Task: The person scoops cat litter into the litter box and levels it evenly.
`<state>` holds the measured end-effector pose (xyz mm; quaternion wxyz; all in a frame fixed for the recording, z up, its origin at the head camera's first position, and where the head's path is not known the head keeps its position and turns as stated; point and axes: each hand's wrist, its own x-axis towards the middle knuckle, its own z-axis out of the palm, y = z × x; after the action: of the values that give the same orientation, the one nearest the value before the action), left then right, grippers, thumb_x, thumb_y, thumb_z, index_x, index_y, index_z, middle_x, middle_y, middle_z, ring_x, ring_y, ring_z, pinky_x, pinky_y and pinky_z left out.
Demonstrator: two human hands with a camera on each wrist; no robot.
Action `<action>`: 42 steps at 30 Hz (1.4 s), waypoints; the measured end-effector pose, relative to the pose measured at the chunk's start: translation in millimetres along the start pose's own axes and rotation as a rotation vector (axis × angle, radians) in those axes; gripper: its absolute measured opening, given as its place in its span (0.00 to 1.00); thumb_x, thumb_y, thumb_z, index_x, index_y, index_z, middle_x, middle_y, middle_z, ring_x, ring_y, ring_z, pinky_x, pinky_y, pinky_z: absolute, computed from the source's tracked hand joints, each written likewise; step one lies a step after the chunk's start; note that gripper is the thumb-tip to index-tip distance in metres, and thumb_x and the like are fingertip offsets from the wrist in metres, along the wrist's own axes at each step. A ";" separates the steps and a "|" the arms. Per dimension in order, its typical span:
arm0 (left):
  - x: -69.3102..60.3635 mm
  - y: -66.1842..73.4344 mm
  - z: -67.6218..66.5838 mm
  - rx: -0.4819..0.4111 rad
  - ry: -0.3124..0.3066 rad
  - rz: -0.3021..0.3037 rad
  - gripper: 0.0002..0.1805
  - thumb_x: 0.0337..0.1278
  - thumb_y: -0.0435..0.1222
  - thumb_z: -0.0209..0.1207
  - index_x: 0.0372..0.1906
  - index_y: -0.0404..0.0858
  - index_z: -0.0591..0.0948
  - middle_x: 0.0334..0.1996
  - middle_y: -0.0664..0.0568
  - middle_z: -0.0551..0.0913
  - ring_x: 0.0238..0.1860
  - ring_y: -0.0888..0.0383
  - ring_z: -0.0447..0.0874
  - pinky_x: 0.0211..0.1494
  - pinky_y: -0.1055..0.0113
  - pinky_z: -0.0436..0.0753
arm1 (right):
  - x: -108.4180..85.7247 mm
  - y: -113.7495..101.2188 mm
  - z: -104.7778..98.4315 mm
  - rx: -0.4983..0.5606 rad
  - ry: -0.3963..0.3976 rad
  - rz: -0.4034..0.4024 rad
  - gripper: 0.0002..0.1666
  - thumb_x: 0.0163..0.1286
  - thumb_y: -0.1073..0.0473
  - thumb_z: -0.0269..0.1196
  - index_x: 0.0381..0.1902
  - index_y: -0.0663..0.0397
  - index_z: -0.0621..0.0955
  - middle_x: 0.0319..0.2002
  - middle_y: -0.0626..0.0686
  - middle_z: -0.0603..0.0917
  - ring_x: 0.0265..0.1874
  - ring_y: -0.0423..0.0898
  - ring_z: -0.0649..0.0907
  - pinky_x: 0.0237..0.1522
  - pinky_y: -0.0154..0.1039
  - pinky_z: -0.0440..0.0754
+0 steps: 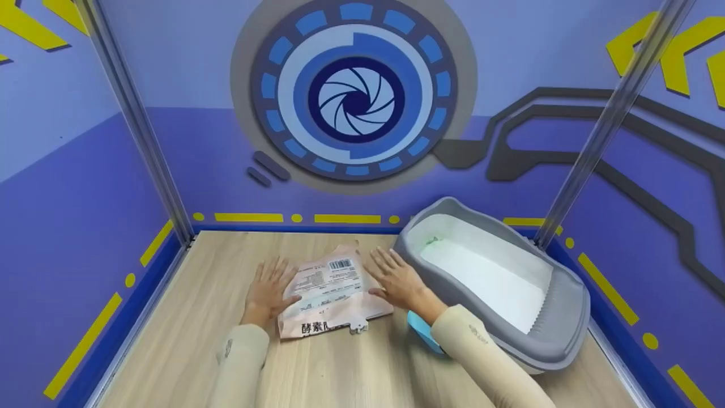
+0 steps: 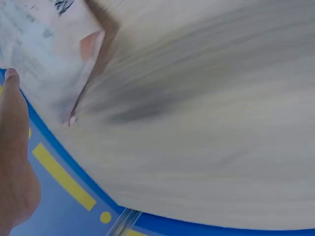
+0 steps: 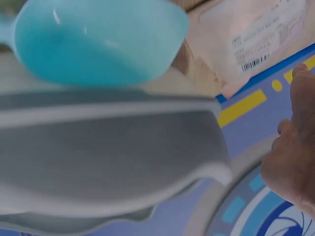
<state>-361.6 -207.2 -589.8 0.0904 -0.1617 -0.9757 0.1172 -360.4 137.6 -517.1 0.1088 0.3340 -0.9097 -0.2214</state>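
Observation:
A pink printed bag (image 1: 328, 289) lies on the wooden table with a white clip (image 1: 358, 324) at its near edge; the bag also shows in the left wrist view (image 2: 44, 54) and right wrist view (image 3: 246, 39). My left hand (image 1: 269, 289), fingers spread and straight, is at the bag's left side, its thumb by the edge. My right hand (image 1: 398, 280), also with straight spread fingers, is at the bag's right side. Neither hand is curled round anything. Whether the fingertips press the bag is unclear.
A grey litter tray (image 1: 566, 317) with a white inside and a small green mark stands at the right, close to my right forearm. A light blue scoop (image 1: 423, 331) lies between that forearm and the tray. Blue walls and metal posts border the wooden table (image 1: 187, 340).

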 end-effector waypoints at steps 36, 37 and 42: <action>-17.0 65.2 64.5 -0.125 0.150 -0.183 0.31 0.73 0.52 0.49 0.76 0.48 0.67 0.78 0.42 0.64 0.79 0.45 0.62 0.80 0.46 0.58 | -19.4 -95.3 73.9 0.519 0.203 0.193 0.21 0.67 0.47 0.66 0.16 0.48 0.80 0.16 0.48 0.80 0.16 0.44 0.75 0.20 0.41 0.69; -16.2 66.6 65.6 -0.122 0.152 -0.186 0.30 0.74 0.52 0.48 0.76 0.48 0.67 0.78 0.42 0.64 0.79 0.45 0.62 0.79 0.46 0.58 | -19.3 -97.1 73.9 0.569 0.203 0.237 0.21 0.66 0.47 0.67 0.15 0.49 0.81 0.15 0.47 0.80 0.16 0.43 0.74 0.21 0.40 0.67; -13.4 72.5 72.5 -0.165 0.166 -0.184 0.30 0.76 0.50 0.45 0.77 0.47 0.64 0.79 0.41 0.62 0.80 0.44 0.60 0.80 0.45 0.57 | -18.7 -102.7 75.1 0.871 0.164 0.436 0.19 0.61 0.51 0.71 0.15 0.50 0.82 0.12 0.43 0.78 0.14 0.36 0.67 0.19 0.33 0.60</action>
<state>-343.3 -159.4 -679.7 0.1674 -0.0874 -0.9819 0.0138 -314.9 105.0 -632.8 0.0739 0.1668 -0.9549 0.2344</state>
